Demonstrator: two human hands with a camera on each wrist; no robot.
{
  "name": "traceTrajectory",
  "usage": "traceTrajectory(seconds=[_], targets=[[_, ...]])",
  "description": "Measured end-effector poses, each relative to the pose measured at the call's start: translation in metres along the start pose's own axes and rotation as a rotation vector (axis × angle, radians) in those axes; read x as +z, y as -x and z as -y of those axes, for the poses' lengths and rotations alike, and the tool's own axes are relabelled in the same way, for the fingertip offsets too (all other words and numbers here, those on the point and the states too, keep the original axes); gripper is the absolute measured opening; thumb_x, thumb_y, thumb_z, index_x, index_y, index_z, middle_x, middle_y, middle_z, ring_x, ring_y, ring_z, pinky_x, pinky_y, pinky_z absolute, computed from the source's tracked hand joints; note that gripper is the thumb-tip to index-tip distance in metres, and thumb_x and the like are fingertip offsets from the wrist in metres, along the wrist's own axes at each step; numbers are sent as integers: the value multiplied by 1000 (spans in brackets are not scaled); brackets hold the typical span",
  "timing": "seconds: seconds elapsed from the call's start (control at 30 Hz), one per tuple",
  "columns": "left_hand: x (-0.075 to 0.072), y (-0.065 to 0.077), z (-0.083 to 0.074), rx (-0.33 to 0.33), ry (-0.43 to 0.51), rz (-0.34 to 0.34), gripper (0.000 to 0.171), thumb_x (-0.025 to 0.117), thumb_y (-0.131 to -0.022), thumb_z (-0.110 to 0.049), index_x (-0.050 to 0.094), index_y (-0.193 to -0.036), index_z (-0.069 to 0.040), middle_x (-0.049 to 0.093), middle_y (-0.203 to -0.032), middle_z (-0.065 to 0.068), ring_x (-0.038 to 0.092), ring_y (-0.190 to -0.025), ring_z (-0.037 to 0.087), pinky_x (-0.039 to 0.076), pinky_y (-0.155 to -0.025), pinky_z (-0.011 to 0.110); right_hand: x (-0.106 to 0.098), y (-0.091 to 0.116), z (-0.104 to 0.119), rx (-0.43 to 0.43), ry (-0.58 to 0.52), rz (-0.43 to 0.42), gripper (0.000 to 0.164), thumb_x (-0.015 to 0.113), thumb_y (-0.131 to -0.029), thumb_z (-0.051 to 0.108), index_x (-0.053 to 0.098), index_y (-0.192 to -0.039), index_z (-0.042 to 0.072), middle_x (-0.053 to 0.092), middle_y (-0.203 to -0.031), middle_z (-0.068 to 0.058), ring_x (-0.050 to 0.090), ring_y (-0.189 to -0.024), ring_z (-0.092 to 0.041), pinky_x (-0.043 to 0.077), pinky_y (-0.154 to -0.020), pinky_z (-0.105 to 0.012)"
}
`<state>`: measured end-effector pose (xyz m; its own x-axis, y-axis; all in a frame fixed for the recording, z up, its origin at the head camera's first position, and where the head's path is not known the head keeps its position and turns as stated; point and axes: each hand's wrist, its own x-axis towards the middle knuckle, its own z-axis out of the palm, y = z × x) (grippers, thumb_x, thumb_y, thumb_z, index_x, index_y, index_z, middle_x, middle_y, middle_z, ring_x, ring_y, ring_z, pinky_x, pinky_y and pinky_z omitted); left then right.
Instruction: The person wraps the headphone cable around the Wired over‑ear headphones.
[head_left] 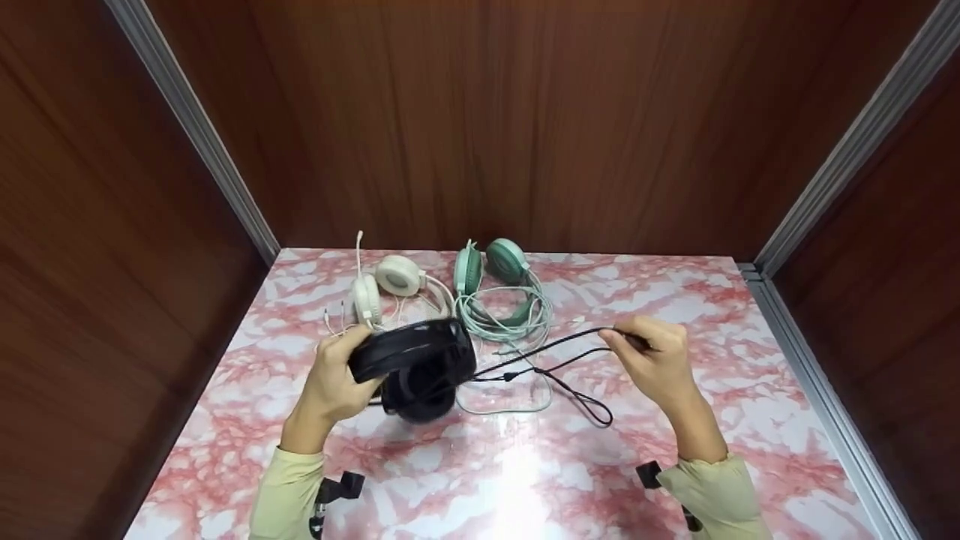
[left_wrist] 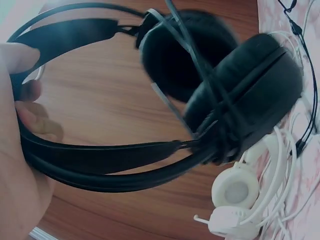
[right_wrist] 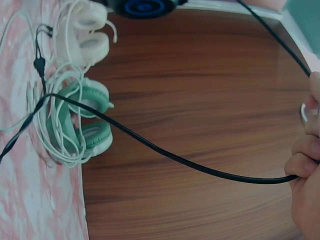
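Observation:
My left hand point(head_left: 337, 379) grips a pair of black headphones point(head_left: 427, 367) by the headband, holding them above the table. In the left wrist view the black headphones point(left_wrist: 245, 95) show both ear cups pointing away from the palm, with cable strands crossing in front of them. My right hand point(head_left: 660, 360) pinches the black cable point(head_left: 562, 341), which stretches between the two hands. Part of that cable hangs in a loop below the right hand. In the right wrist view the cable point(right_wrist: 200, 170) runs into curled fingers point(right_wrist: 302, 162).
A white headset point(head_left: 397, 277) with a raised microphone lies at the back left of the marbled table point(head_left: 247, 420). Beside it is a green headset point(head_left: 506, 262) with its pale cable coiled on top. Brown wood-grain panels point(head_left: 510, 127) enclose the back and sides.

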<state>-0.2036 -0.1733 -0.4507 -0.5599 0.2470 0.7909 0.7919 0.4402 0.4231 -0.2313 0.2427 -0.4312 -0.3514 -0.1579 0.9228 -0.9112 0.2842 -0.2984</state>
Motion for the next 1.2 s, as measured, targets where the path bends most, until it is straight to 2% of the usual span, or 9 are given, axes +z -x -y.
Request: traceTrajectory(seconds=[0.17, 0.27, 0.37, 0.53, 0.63, 0.8, 0.97, 1.1, 1.2], targets=[[0, 4, -2, -137, 355, 146, 33, 64, -71, 7, 65, -103, 0, 66, -90, 2, 60, -81, 14, 47, -78, 24, 3, -11, 3, 26, 19, -51, 31, 74, -86, 22, 65, -67, 0, 48, -56, -2, 36, -48, -7, 29, -48, -19], [6, 7, -3, -185, 734, 175, 41, 51, -72, 12, 59, -112, 9, 60, -78, 5, 53, -60, 10, 45, -57, 19, 3, -17, 8, 81, 49, -89, 31, 78, -83, 19, 62, -64, 0, 46, -54, -4, 36, -50, -6, 28, -49, -19], [18, 9, -5, -159, 1133, 176, 47, 43, -77, 9, 54, -123, 10, 43, -62, 7, 32, -41, 8, 28, -36, 17, 2, -19, 12, 157, 93, -111, 31, 82, -77, 13, 59, -60, 1, 44, -51, -5, 35, -52, -2, 27, -49, -17], [44, 10, -10, -141, 1759, 211, 26, 43, -93, -7, 57, -114, 0, 24, -60, -1, 21, -45, 6, 18, -41, 16, 3, -16, 13, 246, 160, -40, 27, 81, -69, -9, 58, -59, 2, 46, -51, -5, 35, -51, -1, 28, -48, -17], [59, 10, -12, -171, 2017, 196, 18, 44, -96, -13, 57, -105, -4, 23, -62, -4, 22, -48, 5, 19, -45, 15, 8, -9, 11, 302, 160, 46, 21, 74, -75, -14, 63, -66, 1, 50, -54, -4, 38, -51, -2, 30, -47, -17], [77, 5, -16, -226, 2218, 50, 19, 48, -96, -20, 55, -100, -3, 24, -62, -5, 24, -48, 4, 23, -47, 16, 22, 19, -1, 489, 60, 202, 12, 62, -90, -8, 69, -82, -2, 56, -64, -1, 40, -53, -5, 36, -49, -19], [85, 0, -17, -245, 2280, -246, 22, 48, -95, -22, 50, -92, -1, 22, -60, -6, 23, -46, 5, 24, -46, 17, 47, 57, -12, 677, -30, 337, 19, 55, -99, 9, 70, -87, 8, 52, -64, 4, 43, -56, -9, 40, -53, -23], [88, -4, -15, -322, 2243, -515, 25, 47, -95, -22, 47, -83, -1, 20, -58, -6, 21, -46, 5, 24, -44, 17, 74, 79, 3, 718, -19, 496, 21, 50, -103, 20, 67, -92, 16, 51, -68, 7, 47, -61, -9, 49, -64, -29], [89, -8, -11, -408, 2141, -740, 27, 48, -94, -21, 46, -76, -2, 19, -57, -6, 21, -44, 6, 23, -42, 18, 89, 89, 21, 628, 36, 617, 19, 48, -103, 22, 61, -90, 19, 43, -66, 12, 40, -57, -4, 46, -58, -26]])
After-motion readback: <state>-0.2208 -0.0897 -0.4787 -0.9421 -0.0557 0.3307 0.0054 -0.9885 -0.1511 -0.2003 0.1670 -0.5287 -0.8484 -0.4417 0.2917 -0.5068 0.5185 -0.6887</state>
